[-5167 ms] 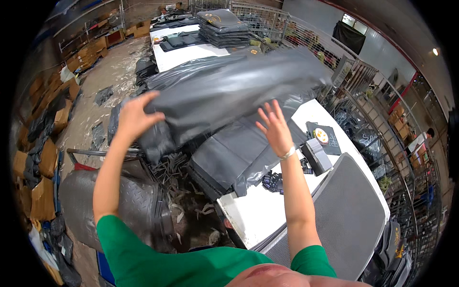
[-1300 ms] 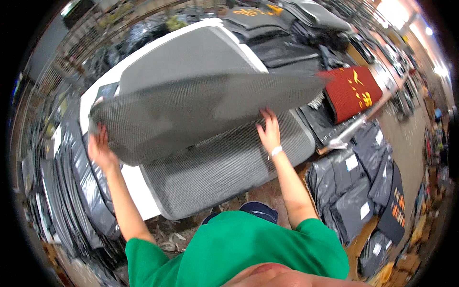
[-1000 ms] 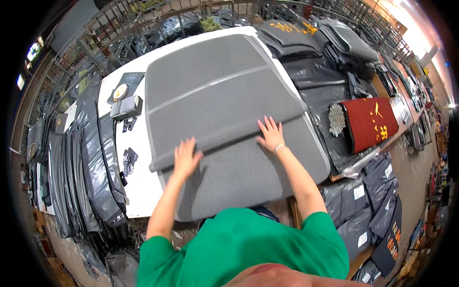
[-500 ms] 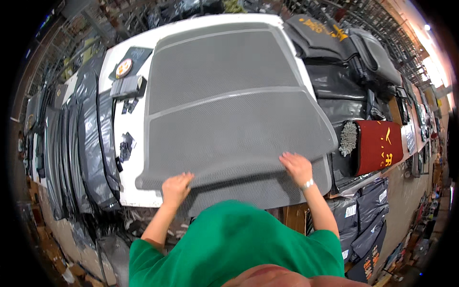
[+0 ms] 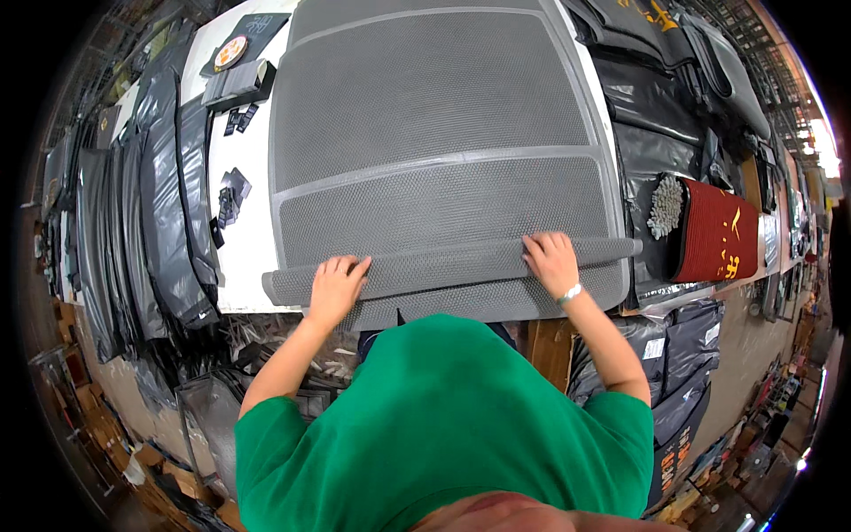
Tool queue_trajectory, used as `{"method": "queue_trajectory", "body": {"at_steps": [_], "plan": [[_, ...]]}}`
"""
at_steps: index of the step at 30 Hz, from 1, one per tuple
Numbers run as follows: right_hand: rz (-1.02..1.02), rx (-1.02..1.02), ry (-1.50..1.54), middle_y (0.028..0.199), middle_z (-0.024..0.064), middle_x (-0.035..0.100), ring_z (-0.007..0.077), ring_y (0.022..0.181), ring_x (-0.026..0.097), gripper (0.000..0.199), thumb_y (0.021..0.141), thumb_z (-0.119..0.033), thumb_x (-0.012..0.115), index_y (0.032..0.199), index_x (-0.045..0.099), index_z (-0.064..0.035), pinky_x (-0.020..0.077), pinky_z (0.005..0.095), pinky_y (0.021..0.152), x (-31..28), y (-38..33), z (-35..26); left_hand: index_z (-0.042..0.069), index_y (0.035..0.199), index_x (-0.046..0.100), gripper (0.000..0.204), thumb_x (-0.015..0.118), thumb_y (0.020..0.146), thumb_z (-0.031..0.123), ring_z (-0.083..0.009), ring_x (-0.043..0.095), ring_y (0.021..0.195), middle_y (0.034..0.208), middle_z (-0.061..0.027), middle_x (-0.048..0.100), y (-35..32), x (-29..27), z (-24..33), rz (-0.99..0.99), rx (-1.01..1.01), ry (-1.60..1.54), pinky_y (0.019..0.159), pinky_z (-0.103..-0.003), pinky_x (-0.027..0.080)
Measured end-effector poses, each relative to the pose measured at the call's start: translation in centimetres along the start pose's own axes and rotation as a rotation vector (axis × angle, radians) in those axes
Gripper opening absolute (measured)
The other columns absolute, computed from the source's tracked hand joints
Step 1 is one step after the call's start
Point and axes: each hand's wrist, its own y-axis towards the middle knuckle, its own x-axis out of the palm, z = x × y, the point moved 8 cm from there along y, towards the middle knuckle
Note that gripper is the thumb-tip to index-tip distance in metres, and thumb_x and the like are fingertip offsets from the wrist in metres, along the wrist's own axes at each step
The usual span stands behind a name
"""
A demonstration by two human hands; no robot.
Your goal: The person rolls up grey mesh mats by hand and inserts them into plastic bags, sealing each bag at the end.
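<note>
A large grey textured floor mat [image 5: 425, 102] with smooth raised bands lies across the white table [image 5: 241, 275]. Its near part is curled over into a long flattened roll [image 5: 443, 269] running left to right, and another grey layer shows beneath it. My left hand [image 5: 337, 288] has its fingers bent over the roll toward its left end. Farther right, my right hand [image 5: 551, 264], with a pale band at the wrist, grips the same roll, fingers curled over the top. The undersides of both grips are hidden.
On the table's left lie a block of stacked grey cards [image 5: 235, 86], small black tags [image 5: 232, 197] and a dark sheet [image 5: 260, 34] with a round patch. Black plastic-wrapped bundles [image 5: 164, 213] flank it. At right are a red mat [image 5: 722, 232] and black packages [image 5: 651, 97].
The mat's near fold, loose and bulging before, is now a tighter, straighter roll. My hands have drawn it in, fingers now over its top. The view has tilted nearer to me.
</note>
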Motion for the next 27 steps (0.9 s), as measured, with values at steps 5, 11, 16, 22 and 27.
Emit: {"method": "queue_trajectory", "body": {"at_steps": [5,11,16,22,27], "plan": [[-0.011,-0.008,-0.004,0.106,0.0093,0.056,0.0268,0.103,0.051,0.07,0.072,-0.047,0.064,0.127,0.049,-0.0057,0.0367,0.044,0.097,1.7,-1.7,-1.8,0.008,0.122,0.053,0.068,0.066,0.071,0.051,-0.0262,0.049,0.104,0.11,-0.0088,0.054,-1.6,2.4,1.3,0.01,-0.084,0.034,0.088,-0.042,0.039],[-0.041,0.15,0.062,0.096,0.0082,0.054,0.026,0.092,0.054,0.031,0.08,-0.033,0.062,0.097,0.058,-0.0075,0.0497,0.0366,0.075,2.8,10.5,5.3,0.008,0.107,0.058,0.042,0.064,0.078,0.036,-0.0309,0.053,0.1,0.105,-0.0121,0.058,9.0,-2.6,-3.6,0.297,-0.138,-0.134,0.086,-0.043,0.04],[-0.019,0.267,0.015,0.109,0.01,0.055,0.0289,0.104,0.051,0.033,0.081,-0.029,0.062,0.106,0.058,-0.0076,0.0398,0.0429,0.093,2.7,14.5,7.2,0.014,0.106,0.059,0.037,0.065,0.077,0.037,-0.0254,0.051,0.1,0.105,-0.0045,0.056,13.3,-0.6,2.0,0.286,0.009,-0.082,0.086,-0.041,0.041],[0.136,0.308,-0.01,0.144,0.0066,0.037,0.0297,0.136,0.026,0.063,0.081,-0.045,0.058,0.135,0.044,-0.0162,0.0129,0.0543,0.111,3.4,11.7,3.6,0.009,0.093,0.063,0.02,0.057,0.084,0.026,-0.0272,0.058,0.087,0.094,-0.0047,0.063,24.3,-4.3,-6.8,0.339,-0.146,-0.104,0.076,-0.041,0.045],[0.138,0.269,-0.199,0.149,0.0048,0.03,0.0286,0.14,0.017,0.066,0.083,-0.042,0.057,0.141,0.036,-0.0193,0.0081,0.0566,0.111,2.0,26.4,12.1,0.011,0.09,0.065,0.017,0.056,0.085,0.025,-0.0245,0.059,0.087,0.088,-0.0055,0.064,29.7,-3.6,-5.0,0.532,-0.087,-0.048,0.079,-0.041,0.041]]}}
